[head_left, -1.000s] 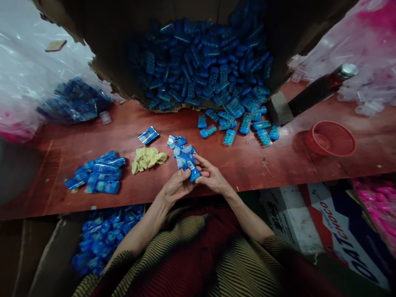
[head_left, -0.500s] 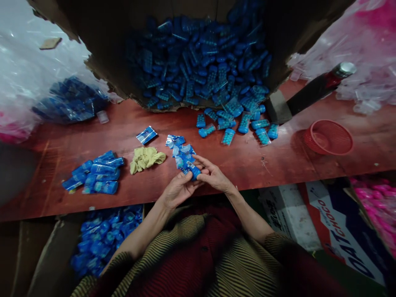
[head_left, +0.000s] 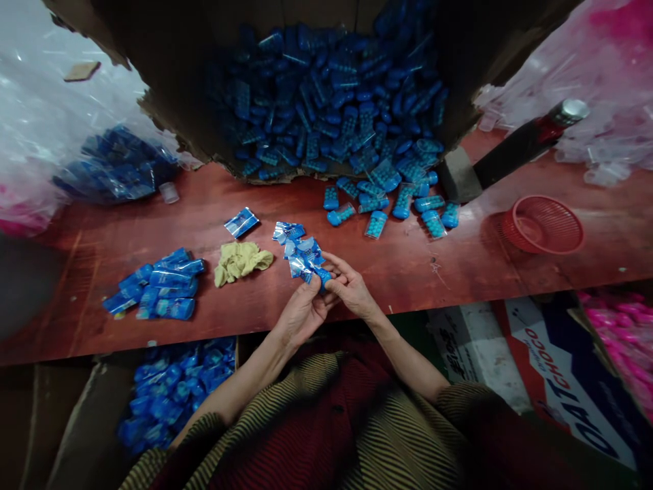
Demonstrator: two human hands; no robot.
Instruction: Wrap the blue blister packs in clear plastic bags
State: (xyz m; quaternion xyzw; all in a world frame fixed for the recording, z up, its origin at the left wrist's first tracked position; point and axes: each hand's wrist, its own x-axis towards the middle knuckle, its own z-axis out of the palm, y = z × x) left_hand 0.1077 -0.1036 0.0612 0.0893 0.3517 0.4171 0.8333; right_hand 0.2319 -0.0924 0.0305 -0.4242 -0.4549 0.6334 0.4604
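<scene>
Above the front part of the table, a small blue bottle (head_left: pixel 323 277) is held between my two hands, partly covered by the fingers. My left hand (head_left: pixel 305 309) is closed on its left side, thumb on top. On the right, the fingers and thumb of my right hand (head_left: pixel 352 289) pinch it. Just beyond the fingertips lies a small heap of shiny blue printed wrappers (head_left: pixel 302 250). To the left are a crumpled pale yellow cloth (head_left: pixel 239 263), a single blue packet (head_left: pixel 241 222) and a group of blue wrapped bottles (head_left: pixel 173 284).
A torn cardboard box (head_left: pixel 168 88) at the back holds many clear, blue-capped bottles of blue beads; several bottles (head_left: pixel 376 224) spill onto the red table (head_left: pixel 408 272). A red basket (head_left: pixel 545 228) and a dark tool-like bar (head_left: pixel 520 153) are right. Blue wrapped pieces (head_left: pixel 173 395) fill a box below.
The bottle has turned in my fingers, and a pale printed patch that showed on it is now out of sight. Both hands have shifted slightly; the things on the table stay put.
</scene>
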